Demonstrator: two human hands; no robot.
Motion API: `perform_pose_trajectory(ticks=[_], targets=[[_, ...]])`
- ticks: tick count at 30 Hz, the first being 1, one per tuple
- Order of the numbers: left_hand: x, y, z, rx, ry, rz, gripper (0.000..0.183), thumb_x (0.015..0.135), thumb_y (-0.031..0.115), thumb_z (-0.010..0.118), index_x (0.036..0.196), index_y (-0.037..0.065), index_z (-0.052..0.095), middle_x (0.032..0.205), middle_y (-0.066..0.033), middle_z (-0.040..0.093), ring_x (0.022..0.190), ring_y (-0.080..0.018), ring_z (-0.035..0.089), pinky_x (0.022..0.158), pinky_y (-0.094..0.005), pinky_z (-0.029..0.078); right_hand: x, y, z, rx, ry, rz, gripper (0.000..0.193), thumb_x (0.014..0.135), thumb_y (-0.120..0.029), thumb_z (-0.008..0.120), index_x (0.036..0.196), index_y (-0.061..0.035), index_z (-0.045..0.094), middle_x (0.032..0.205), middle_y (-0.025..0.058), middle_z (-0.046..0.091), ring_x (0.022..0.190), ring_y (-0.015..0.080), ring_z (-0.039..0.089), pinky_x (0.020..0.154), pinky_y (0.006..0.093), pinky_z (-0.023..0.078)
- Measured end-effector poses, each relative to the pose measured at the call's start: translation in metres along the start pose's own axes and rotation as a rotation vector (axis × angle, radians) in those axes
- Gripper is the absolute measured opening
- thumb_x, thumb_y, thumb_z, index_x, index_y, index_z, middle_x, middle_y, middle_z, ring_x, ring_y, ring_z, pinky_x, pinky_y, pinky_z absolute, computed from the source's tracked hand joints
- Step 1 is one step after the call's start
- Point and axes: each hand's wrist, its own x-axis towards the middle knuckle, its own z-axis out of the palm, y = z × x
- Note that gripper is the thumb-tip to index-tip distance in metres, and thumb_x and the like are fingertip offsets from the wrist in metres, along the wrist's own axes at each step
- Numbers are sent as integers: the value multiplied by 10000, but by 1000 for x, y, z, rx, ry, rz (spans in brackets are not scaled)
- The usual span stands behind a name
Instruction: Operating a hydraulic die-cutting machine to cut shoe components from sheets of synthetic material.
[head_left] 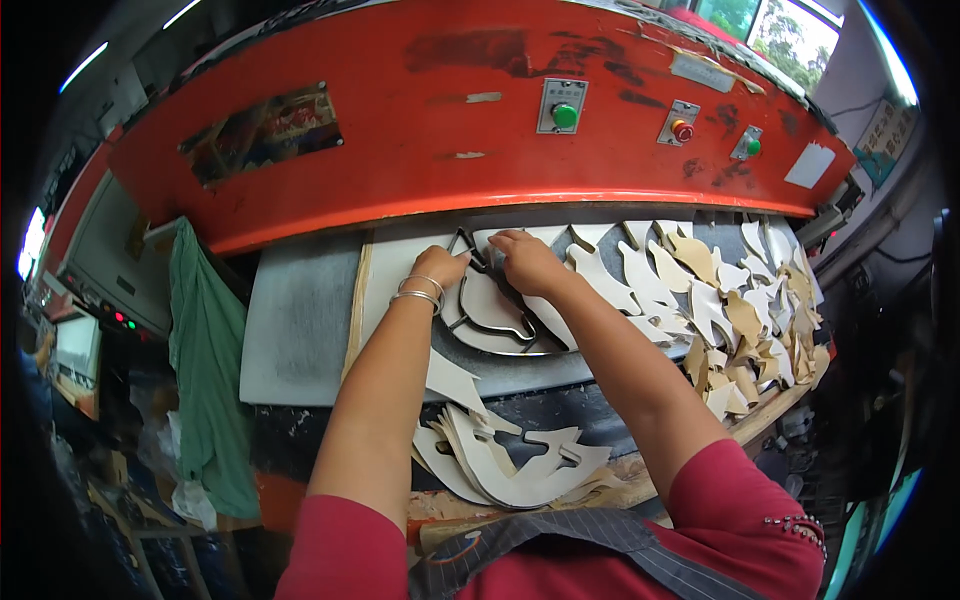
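Observation:
A steel cutting die (487, 325) with curved strip edges lies on a pale sheet (385, 262) under the press. At the die's far left end, my left hand (440, 268) is closed on its metal edge, a bangle-ringed wrist behind it. My right hand (530, 264) is beside it, bent fingers on the die's right side; its fingertips are partly hidden. Several cream cut pieces (520, 465) are stacked on the near ledge, between my forearms. More of the sheet, cut into curved scraps (640, 275), spreads to the right of my right hand.
Across the back stands a red press beam (380, 130) with a green button (564, 116) and a red knob (682, 130). Piled tan and white offcuts (745, 320) cover the right end of the grey bed (300, 320). A green cloth (205, 370) hangs at the left.

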Motion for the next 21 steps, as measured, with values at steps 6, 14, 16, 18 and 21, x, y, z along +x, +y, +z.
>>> perform_pose_trajectory(ticks=[6,14,16,18,21], targets=[[16,-1,-1,-46,68,-98,684,774,571,569,1060,-44,650,1150,-262,602,1091,-391,579,937,-397,459,30,-1,22,-74,-382,60,529,789,-6,436,1310,-72,501,1398,160,434,1241,306,469,999,365,418],[18,18,-3,126,77,-130,634,755,515,601,1110,-9,642,1199,-231,590,1120,-362,572,955,-400,449,22,9,15,-169,-469,33,520,899,-90,343,1411,-173,383,1493,57,322,1373,225,308,1094,344,325],[18,13,-4,-19,126,-163,651,740,464,634,1111,-70,596,1192,-264,580,1123,-366,569,959,-387,445,19,4,18,-222,-478,37,511,911,-112,332,1414,-185,376,1501,35,307,1379,212,299,1089,354,330],[18,8,-4,-146,179,-129,681,727,395,667,1115,-145,521,1154,-312,577,1095,-377,581,950,-366,445,16,0,22,-330,-507,46,499,926,-157,317,1423,-195,354,1520,-16,272,1390,184,277,1076,381,346],[7,23,1,-202,153,-75,688,724,385,676,1095,-172,514,1111,-324,589,1063,-381,595,921,-357,456,5,11,23,-372,-478,78,495,927,-161,320,1420,-186,356,1517,-11,279,1391,186,278,1072,388,349]])
